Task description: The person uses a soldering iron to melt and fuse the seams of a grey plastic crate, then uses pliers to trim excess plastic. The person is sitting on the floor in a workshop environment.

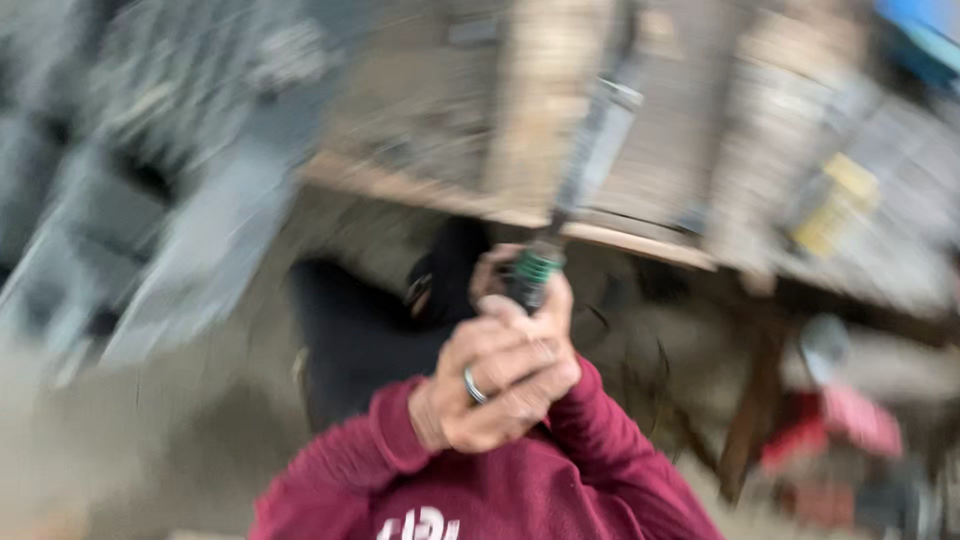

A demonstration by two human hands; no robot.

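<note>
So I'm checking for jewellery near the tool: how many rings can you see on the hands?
1. A silver ring sits on a finger of the front hand gripping the tool. The picture is blurred and the other hand is mostly hidden, so more may be unseen.

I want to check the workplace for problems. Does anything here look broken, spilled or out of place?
The picture is too blurred to judge damage or spills. Both hands are clasped together on a dark tool handle with a green band. Its long shaft tilts to the right, toward a wooden workbench.
</note>
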